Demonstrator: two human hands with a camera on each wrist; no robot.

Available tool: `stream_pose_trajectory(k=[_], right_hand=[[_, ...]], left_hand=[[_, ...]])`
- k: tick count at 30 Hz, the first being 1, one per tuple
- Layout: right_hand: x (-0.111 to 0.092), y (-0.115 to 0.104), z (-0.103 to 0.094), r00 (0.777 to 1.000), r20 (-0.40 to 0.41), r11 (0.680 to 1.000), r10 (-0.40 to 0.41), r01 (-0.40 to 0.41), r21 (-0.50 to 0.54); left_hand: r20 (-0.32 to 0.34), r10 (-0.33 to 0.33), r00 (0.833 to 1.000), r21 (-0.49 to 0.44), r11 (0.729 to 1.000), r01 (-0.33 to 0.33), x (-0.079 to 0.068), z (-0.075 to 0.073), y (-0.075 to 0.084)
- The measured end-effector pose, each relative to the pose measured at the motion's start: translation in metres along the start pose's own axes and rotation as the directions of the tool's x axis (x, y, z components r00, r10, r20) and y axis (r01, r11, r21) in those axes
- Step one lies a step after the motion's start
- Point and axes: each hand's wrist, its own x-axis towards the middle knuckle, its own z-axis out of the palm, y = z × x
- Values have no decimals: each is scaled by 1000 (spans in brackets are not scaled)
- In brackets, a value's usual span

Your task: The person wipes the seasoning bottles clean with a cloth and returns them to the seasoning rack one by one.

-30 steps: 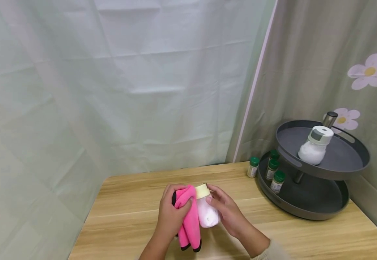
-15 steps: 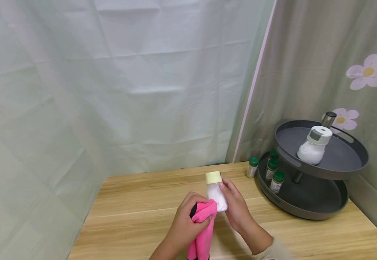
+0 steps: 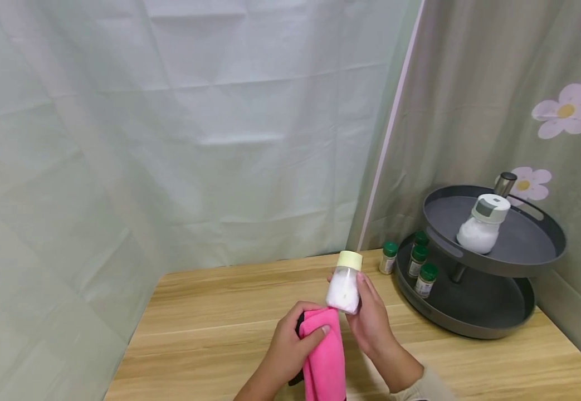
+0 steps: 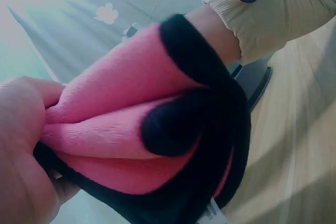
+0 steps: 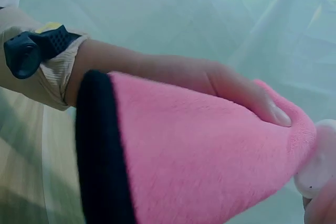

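My left hand (image 3: 292, 340) grips a folded pink cloth (image 3: 324, 356) with black edging, its thumb pressing across the front. The cloth hangs down from the fingers; in the left wrist view its folds and black border (image 4: 202, 124) fill the middle. In my right hand (image 3: 372, 320) is a clear jar (image 3: 343, 289) of white contents with a pale yellow lid, held tilted above the wooden table. The thumb lies along the jar's right side. The cloth's upper edge meets the jar's bottom, and the right wrist view shows them together, the jar (image 5: 317, 166) partly cut off.
At the right stands a grey two-tier round tray (image 3: 470, 328). A white jar with a grey-and-white lid (image 3: 483, 225) sits on its upper tier. Several small green-capped jars (image 3: 425, 280) stand on the lower tier, and another green-capped jar (image 3: 387, 258) is beside it. Curtains hang behind the table.
Both hands have moved right, and the jar has also risen. The cloth has gone from beside the jar to its bottom. The jar's lid now points up and slightly right.
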Motion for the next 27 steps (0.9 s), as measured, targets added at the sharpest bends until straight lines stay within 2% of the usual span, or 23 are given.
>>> stream_pose_trajectory(k=[5,11,16,21,24,27], right_hand=[[-1,-1,2,1000,17,1000,-25,25,19],[3,0,2,997,48,997,55,-53,-55],[4,2,0,996,13,993,85,-84,-88],[3,2,1,996,-30,993,81,-83,-87],[3,1,2,996,-39,993,80,-83,-83],[2,1,4,995,-40,993,89,-92,-79]], left_hand=[[-66,-53,996,-108,993,46,3,0,-3],[-113,-90,990,-182,981,68,5,-2,-3],[-161,-117,980,-224,971,79,5,-5,-4],[-198,-159,967,-317,944,91,9,-8,-6],[-227,-172,958,-383,921,75,11,-11,-6],[-249,-178,952,-409,910,64,13,-13,-7]])
